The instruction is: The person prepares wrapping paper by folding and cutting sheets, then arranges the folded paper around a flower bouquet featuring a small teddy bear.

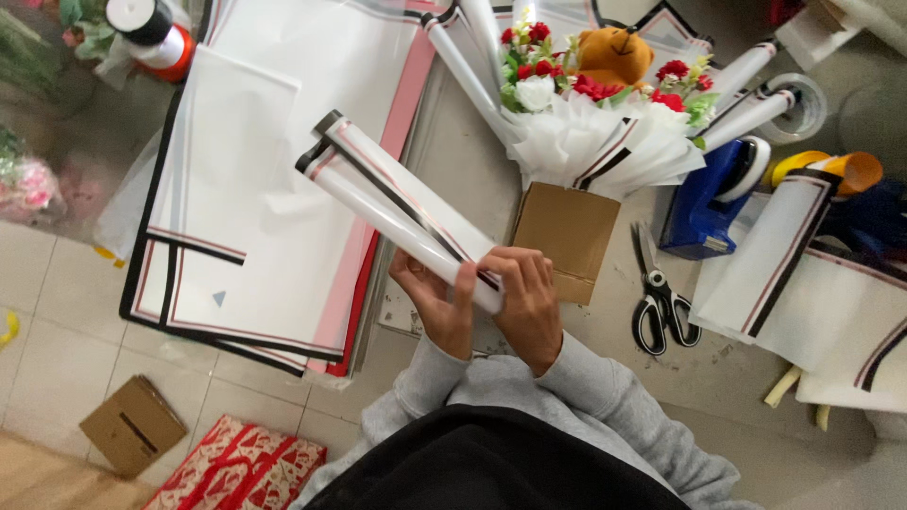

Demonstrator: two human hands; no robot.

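Observation:
Both my hands hold a folded sheet of white wrapping paper (387, 194) with black and pink edge stripes, pinched at its near end. My left hand (436, 300) grips it from the left with the thumb on top. From the right, my right hand (525, 297) closes over the same end. The folded sheet points up and left, over a stack of flat wrapping sheets (255, 170). Beyond my hands a bouquet (595, 113) of red and white flowers with a small orange bear stands in a brown cardboard box (565, 236).
Black-handled scissors (661, 302) lie to the right, near a blue tape dispenser (709, 189). More folded sheets (803, 274) lie at right. A ribbon spool (151, 28) sits top left. On the tiled floor below are a small cardboard box (132, 425) and a red patterned bag (236, 467).

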